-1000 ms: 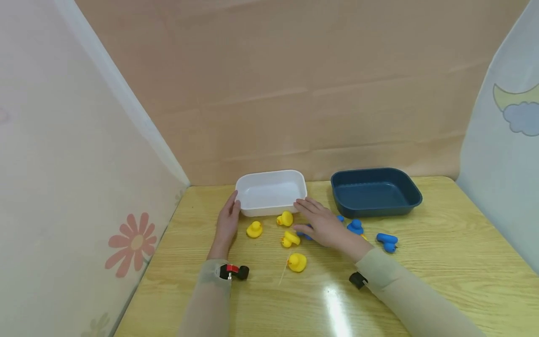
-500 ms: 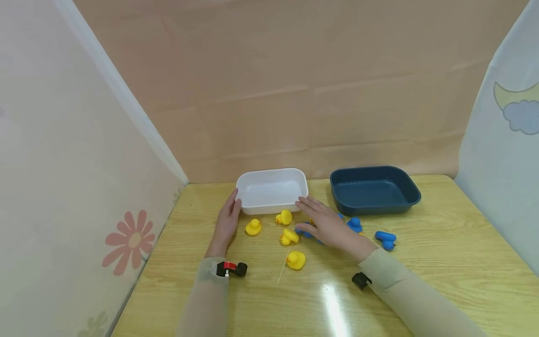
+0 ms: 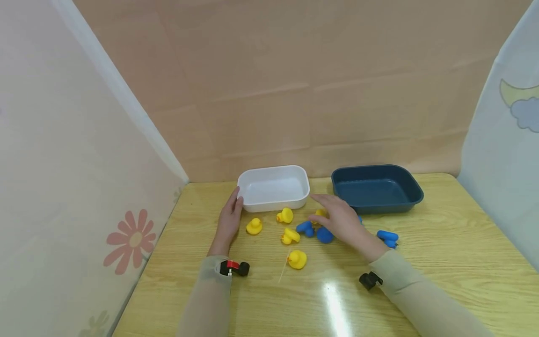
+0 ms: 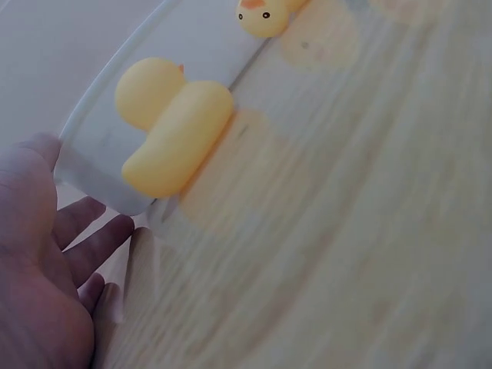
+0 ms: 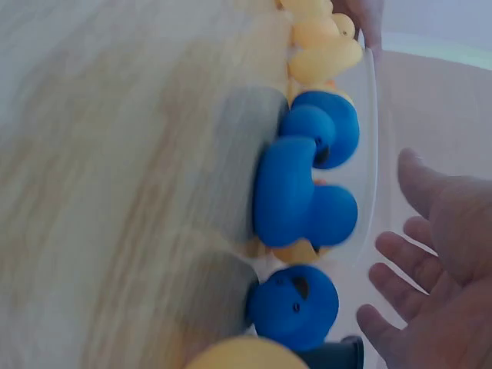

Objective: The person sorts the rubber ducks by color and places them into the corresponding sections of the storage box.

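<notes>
My left hand [image 3: 229, 222] rests its straight fingers against the left end of a white plastic tray [image 3: 275, 205]. The left wrist view shows the thumb up by the rim, with a yellow rubber duck [image 4: 181, 138] close to the tray wall. My right hand [image 3: 342, 222] hovers off the tray's right end, fingers spread and nothing held. Below its thumb sit a blue rubber duck [image 3: 325, 235] and another blue duck [image 3: 305, 228] on its side. A yellow duck [image 3: 320, 215] is partly hidden behind that hand.
Several yellow ducks lie before the white tray, the nearest yellow duck [image 3: 297, 259] lowest on the wooden table [image 3: 273, 304]. A dark blue tray [image 3: 381, 208] stands at the back right, with a tipped blue duck [image 3: 388, 237] in front. Cloth walls enclose the back and sides.
My right hand has drawn away from the white tray's front right corner and shifted right, uncovering blue ducks and a yellow one. My left hand has stayed at the tray's left end.
</notes>
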Available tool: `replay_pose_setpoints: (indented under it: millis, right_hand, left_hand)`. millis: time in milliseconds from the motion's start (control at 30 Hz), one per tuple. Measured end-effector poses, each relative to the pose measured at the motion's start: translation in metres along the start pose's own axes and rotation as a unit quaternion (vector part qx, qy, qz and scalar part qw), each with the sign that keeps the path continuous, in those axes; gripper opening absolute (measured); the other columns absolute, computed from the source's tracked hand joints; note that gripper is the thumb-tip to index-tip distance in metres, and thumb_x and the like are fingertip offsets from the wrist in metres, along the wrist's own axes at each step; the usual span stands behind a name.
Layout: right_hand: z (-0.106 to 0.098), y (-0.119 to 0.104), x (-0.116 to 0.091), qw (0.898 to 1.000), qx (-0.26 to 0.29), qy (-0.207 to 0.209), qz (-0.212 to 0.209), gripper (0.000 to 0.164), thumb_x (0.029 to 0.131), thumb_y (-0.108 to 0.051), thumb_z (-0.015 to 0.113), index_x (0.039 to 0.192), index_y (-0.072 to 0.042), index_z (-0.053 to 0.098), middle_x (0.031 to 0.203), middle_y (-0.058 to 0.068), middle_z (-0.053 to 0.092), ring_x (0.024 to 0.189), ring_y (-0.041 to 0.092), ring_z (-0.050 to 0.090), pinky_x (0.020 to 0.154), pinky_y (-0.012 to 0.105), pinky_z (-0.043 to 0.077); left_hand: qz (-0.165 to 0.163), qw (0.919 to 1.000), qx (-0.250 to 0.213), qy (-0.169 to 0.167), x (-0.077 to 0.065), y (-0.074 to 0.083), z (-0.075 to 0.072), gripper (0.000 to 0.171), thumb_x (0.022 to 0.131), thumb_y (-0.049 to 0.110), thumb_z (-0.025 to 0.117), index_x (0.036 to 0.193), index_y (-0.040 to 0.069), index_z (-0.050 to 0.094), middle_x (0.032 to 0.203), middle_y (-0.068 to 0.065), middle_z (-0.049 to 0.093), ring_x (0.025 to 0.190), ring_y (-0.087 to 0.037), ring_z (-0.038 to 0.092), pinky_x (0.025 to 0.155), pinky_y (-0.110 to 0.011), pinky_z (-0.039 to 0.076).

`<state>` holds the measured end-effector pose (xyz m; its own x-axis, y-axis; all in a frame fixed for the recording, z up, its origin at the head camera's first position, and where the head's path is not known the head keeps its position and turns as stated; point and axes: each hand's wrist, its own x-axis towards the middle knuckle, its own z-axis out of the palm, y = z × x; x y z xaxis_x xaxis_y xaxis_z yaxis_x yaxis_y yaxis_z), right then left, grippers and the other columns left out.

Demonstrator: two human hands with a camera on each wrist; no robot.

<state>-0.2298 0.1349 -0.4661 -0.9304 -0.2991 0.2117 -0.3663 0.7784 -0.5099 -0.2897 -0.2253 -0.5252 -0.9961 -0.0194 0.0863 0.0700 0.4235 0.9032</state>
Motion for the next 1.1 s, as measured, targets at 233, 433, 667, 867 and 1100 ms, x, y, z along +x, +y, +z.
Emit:
replay_pose_setpoints:
  millis: [233,433,667,867,1100]
  right_hand:
    - [-0.003,0.011,-0.005,0.999,0.014,-0.040,0.032,0.076,0.102,-0.033,0.083,0.167,-0.011,0.050,0.167,0.024,0.048,0.154,0.051,0.042,0.120,0.071,0.041]
    - [-0.001,0.024,-0.006,0.996,0.045,-0.055,0.045,0.080,0.102,-0.034,0.084,0.169,-0.009,0.046,0.168,0.023,0.048,0.151,0.049,0.048,0.119,0.069,0.043]
    - [-0.007,0.027,0.000,0.994,0.058,-0.078,0.041,0.078,0.104,-0.034,0.081,0.166,-0.002,0.047,0.160,0.021,0.058,0.141,0.046,0.058,0.114,0.067,0.048]
    - [-0.010,0.025,0.008,0.990,0.038,-0.120,0.063,0.074,0.105,-0.039,0.079,0.162,0.001,0.053,0.153,0.024,0.063,0.139,0.046,0.060,0.114,0.064,0.050]
    - [-0.009,0.028,0.013,0.986,0.042,-0.142,0.073,0.070,0.106,-0.039,0.078,0.157,0.004,0.057,0.148,0.025,0.067,0.137,0.045,0.062,0.113,0.061,0.051]
  left_hand:
    - [0.006,0.9999,0.008,0.006,0.002,-0.001,-0.002,0.065,0.117,0.061,0.041,0.175,0.034,0.033,0.178,-0.003,0.036,0.164,-0.029,0.032,0.133,-0.052,0.028]
    - [0.009,0.9999,0.011,0.006,0.005,-0.002,0.001,0.064,0.117,0.058,0.041,0.175,0.032,0.034,0.178,-0.004,0.036,0.164,-0.030,0.033,0.132,-0.053,0.029]
    - [0.012,0.9999,0.007,0.006,0.008,-0.003,0.003,0.064,0.118,0.057,0.042,0.175,0.031,0.034,0.177,-0.005,0.038,0.163,-0.031,0.034,0.132,-0.053,0.029]
    - [0.008,1.0000,0.003,0.004,0.008,-0.002,0.003,0.066,0.116,0.061,0.042,0.175,0.032,0.034,0.177,-0.005,0.038,0.164,-0.030,0.033,0.132,-0.053,0.028]
    - [0.001,1.0000,0.006,0.005,0.006,0.000,0.003,0.062,0.118,0.057,0.042,0.175,0.033,0.035,0.177,-0.004,0.038,0.164,-0.030,0.033,0.132,-0.053,0.029]
